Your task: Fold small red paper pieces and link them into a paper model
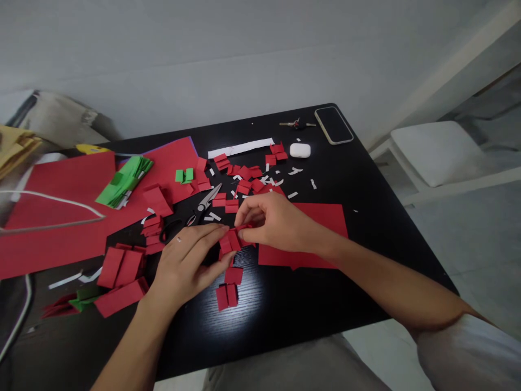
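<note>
Near the middle of the black table, my left hand (189,262) has its fingers and thumb closed on a small folded red paper piece (230,241). My right hand (274,220) pinches the right side of the same red paper, its fingertips partly hiding it. Just below the hands lie more red folded pieces (227,296). Scissors (207,200) rest half open behind my left hand, their black handles partly covered. A red sheet (321,217) lies under and beyond my right forearm.
Large red sheets (61,201), a green folded bundle (124,182) and big red folds (122,266) are at left. White scraps, a white strip (240,147), a white case (300,150), keys (298,124) and a phone (334,125) lie farther back. A stool (435,152) stands right.
</note>
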Demonstrator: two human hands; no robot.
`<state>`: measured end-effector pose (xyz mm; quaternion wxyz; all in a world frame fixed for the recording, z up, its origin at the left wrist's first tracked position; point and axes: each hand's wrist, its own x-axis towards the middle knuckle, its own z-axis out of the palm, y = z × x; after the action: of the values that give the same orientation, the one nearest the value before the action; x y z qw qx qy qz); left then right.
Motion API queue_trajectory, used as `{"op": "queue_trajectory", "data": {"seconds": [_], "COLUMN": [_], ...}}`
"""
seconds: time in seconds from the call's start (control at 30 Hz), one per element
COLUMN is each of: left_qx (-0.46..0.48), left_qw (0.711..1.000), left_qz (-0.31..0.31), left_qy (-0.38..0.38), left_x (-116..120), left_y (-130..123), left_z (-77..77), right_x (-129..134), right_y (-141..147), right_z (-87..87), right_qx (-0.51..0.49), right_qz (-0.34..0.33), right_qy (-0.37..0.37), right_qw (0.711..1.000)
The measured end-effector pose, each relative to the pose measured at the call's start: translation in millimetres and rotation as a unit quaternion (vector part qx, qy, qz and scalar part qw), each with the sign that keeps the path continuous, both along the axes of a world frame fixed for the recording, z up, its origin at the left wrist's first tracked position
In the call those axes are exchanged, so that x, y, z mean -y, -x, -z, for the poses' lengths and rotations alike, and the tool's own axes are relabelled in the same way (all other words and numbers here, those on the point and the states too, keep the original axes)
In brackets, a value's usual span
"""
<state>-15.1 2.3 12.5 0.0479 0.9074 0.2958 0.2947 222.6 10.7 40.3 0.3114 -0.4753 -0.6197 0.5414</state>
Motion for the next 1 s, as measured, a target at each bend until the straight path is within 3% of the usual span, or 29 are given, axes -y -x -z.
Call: {"op": "queue_trajectory", "data": {"seconds": [1.0], "left_qx": [-0.009], "left_qw": [1.0], "left_qz": [-0.003], "left_qy": [-0.007], "left_x": [-0.1], "left_y": [-1.1], "left_z": [-0.7], "right_x": [1.0], "right_y": [0.5], "right_z": [-0.3], "right_qx": [-0.011], "right_qz": [-0.004], "right_qy": [0.003], "right_qw": [1.0]}}
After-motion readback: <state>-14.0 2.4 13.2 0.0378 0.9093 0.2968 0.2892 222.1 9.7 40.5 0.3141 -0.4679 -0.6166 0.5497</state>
